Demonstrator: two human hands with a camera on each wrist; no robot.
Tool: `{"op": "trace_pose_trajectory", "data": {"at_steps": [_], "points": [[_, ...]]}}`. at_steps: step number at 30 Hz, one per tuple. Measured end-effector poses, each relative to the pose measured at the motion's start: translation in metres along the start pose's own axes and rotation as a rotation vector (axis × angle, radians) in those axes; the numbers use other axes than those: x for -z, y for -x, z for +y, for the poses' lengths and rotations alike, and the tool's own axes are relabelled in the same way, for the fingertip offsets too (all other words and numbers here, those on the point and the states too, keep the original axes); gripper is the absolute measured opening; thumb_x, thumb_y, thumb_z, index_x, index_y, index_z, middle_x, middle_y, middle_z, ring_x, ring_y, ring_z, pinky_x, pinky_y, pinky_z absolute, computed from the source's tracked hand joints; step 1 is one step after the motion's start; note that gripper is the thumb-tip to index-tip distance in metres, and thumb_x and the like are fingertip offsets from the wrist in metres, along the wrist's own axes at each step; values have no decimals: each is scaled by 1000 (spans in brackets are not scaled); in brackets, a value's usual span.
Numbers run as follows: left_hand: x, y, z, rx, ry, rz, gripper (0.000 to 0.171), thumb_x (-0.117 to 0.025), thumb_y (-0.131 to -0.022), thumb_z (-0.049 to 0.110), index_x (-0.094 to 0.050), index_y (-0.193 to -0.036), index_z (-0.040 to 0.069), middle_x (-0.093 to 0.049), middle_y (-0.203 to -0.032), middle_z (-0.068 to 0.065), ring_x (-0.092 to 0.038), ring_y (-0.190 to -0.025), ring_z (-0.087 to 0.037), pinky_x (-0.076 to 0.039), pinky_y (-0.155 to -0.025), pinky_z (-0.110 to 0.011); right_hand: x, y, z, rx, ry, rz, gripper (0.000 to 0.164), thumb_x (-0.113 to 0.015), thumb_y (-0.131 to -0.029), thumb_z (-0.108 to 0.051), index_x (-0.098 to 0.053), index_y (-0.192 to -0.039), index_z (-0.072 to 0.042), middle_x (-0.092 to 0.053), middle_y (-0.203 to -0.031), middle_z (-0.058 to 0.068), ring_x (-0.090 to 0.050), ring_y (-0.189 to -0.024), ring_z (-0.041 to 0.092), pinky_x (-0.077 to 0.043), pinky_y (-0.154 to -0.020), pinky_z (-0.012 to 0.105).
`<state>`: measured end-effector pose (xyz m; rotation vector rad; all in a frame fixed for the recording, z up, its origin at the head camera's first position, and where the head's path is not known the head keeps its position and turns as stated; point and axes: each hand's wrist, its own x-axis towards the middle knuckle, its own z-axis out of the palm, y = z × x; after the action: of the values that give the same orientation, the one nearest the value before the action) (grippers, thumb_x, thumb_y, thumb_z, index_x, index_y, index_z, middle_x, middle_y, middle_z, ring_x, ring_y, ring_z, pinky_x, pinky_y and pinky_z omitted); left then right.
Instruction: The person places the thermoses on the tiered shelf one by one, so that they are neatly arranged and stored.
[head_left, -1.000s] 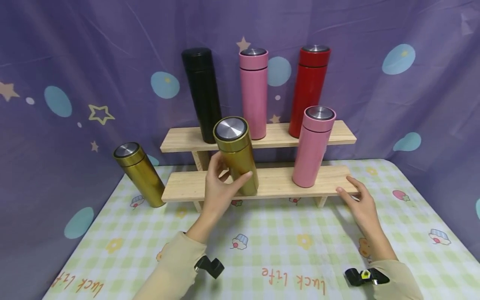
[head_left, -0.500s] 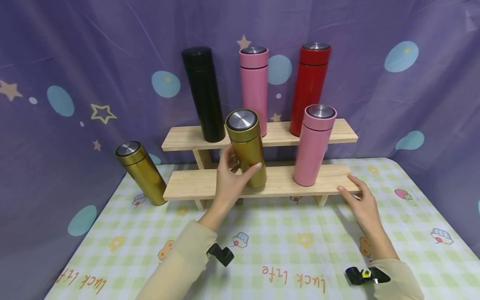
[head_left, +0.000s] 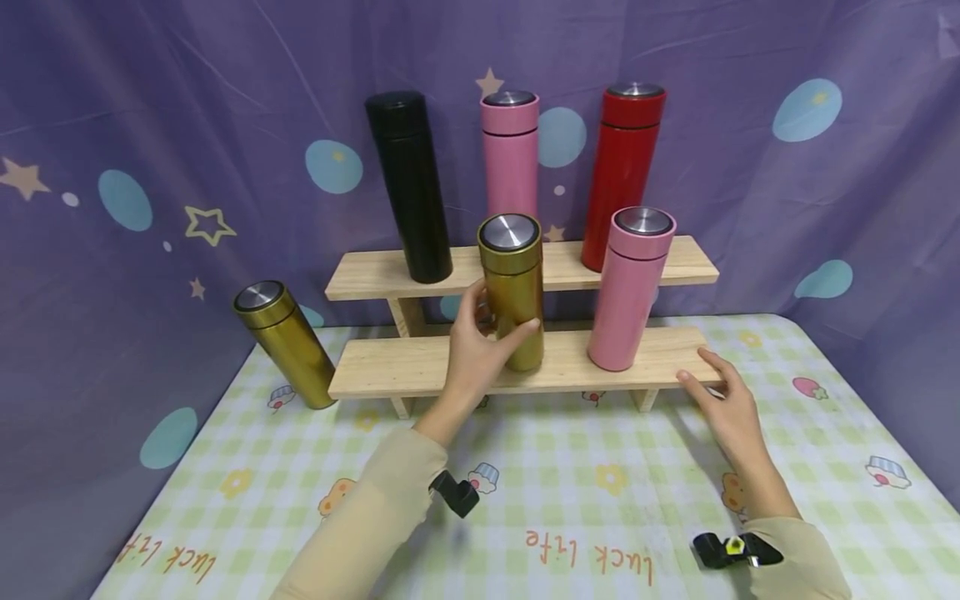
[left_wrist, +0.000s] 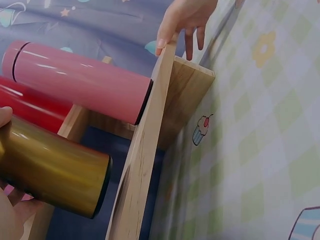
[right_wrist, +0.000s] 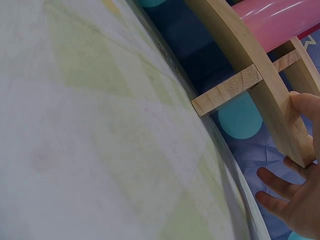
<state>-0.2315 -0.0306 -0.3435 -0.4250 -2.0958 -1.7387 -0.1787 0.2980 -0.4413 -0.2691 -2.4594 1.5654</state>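
Note:
My left hand [head_left: 480, 350] grips a gold thermos [head_left: 517, 292], thumb on one side and fingers on the other. In the left wrist view a small gap shows between the base of this gold thermos [left_wrist: 60, 167] and the lower board. My right hand [head_left: 723, 412] holds the right end of the lower board of the wooden shelf [head_left: 405, 367]; in the right wrist view its thumb lies on the board and other fingers spread past the end. A pink thermos [head_left: 630, 292] stands on the lower board between the hands.
On the upper board stand a black thermos [head_left: 412, 192], another pink thermos [head_left: 512, 158], partly hidden by the gold one, and a red thermos [head_left: 626, 175]. A second gold thermos [head_left: 288, 342] stands on the checked tablecloth [head_left: 555, 492] left of the shelf. A purple curtain [head_left: 247, 100] hangs behind.
My left hand has carried the gold thermos to the right and slightly back over the lower board; it now covers part of the rear pink thermos. My right hand stays at the board's end.

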Motion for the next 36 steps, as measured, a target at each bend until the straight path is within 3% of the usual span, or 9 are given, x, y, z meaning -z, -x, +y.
{"op": "trace_pose_trajectory", "data": {"at_steps": [11, 20, 36], "points": [[-6, -3, -5, 56, -36, -44, 78, -86, -78, 30, -46, -143, 16, -58, -127, -6, -55, -114, -21, -49, -91, -40, 1, 1, 1, -1, 8, -1, 78, -59, -96, -50, -27, -157, -13, -24, -158, 23, -37, -133, 48, -34, -102, 63], [-9, -6, -8, 62, -51, -97, 77, -83, -81, 34, -43, -145, 18, -54, -135, -5, -51, -127, -23, -43, -103, -41, 1, 2, 0, -4, 7, 11, 77, -59, -96, -50, -28, -157, -13, -25, -158, 22, -38, -133, 48, -34, -102, 63], [-8, -11, -12, 80, -48, -129, 76, -81, -83, 34, -41, -147, 18, -52, -138, -4, -49, -127, -18, -42, -103, -38, 1, 0, -2, -6, 2, 2, 78, -59, -96, -51, -27, -157, -14, -24, -159, 22, -37, -133, 49, -34, -102, 64]]}}
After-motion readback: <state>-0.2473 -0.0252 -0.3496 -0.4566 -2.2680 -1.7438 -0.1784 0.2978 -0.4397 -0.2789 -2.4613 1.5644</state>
